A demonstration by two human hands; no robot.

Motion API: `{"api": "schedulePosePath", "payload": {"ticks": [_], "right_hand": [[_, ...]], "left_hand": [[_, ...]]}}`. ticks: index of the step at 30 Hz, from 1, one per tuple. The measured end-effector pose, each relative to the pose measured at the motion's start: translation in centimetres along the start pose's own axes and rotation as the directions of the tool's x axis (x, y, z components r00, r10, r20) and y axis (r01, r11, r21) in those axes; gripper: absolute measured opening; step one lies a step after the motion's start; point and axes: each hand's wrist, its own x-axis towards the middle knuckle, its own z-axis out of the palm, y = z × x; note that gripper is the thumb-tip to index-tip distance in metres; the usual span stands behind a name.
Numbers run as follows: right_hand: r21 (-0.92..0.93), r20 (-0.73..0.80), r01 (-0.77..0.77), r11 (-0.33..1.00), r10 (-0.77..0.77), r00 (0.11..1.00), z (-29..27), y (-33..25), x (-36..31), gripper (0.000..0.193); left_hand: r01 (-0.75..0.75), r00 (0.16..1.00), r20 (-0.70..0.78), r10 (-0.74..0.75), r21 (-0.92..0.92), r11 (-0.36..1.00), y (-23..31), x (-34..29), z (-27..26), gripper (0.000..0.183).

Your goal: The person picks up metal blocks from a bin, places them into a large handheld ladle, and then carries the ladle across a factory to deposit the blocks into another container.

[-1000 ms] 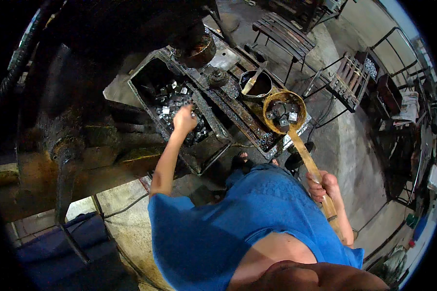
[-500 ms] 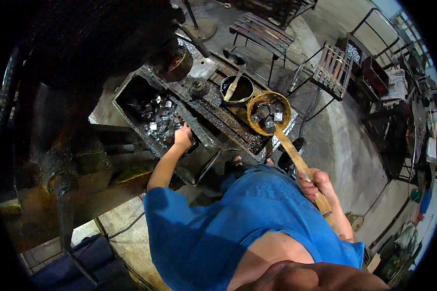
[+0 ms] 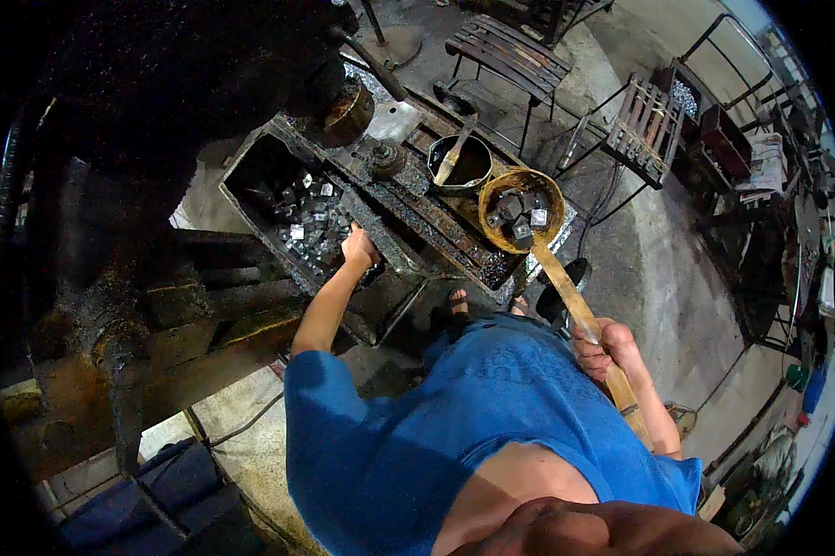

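My left hand (image 3: 360, 247) reaches down at the near right end of a metal bin (image 3: 267, 225), beside a heap of small silvery-grey metal blocks (image 3: 317, 218). Its fingers look curled, and whatever they grip is hidden. My right hand (image 3: 607, 348) is closed round the long flat wooden handle (image 3: 568, 287) of a yellowish round scoop. The scoop's bowl (image 3: 485, 222) holds several dark and shiny metal blocks (image 3: 519, 218) and rests on the right part of the grimy metal bench.
Left of the scoop stands a black pot (image 3: 473, 176) with a flat wooden stick (image 3: 451, 159) in it. A dark heavy machine (image 3: 112, 306) fills the left side. Slatted stands (image 3: 506, 57) are beyond the bench, and a cluttered rack (image 3: 760, 157) lines the right.
The view has shifted slightly. My left hand stays at the bin's near right end, its fingers turned a little upward. My right hand keeps its hold on the scoop's handle.
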Motion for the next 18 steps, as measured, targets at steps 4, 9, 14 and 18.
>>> {"api": "schedulePosePath", "payload": {"ticks": [4,9,14,18], "right_hand": [[0.066,-0.092,0.110,0.992,-0.103,0.990,-0.7,1.2,0.3,0.020],[0.061,-0.109,0.100,0.993,-0.093,0.990,-0.7,1.3,0.3,0.021],[0.033,-0.071,0.074,0.997,-0.071,0.995,-1.4,1.6,0.7,0.020],[0.037,-0.048,0.073,0.997,-0.072,0.996,-1.4,1.6,0.5,0.021]], "left_hand": [[-0.288,0.955,0.087,0.284,0.495,0.820,12.8,-3.7,-4.0,0.078],[-0.394,0.919,0.222,0.326,0.522,0.757,13.3,-4.4,-6.2,0.059],[-0.425,0.903,0.224,0.366,0.583,0.692,11.2,-3.8,-5.8,0.036],[-0.515,0.835,0.216,0.506,0.632,0.580,9.6,-3.2,-4.7,0.022]]}}
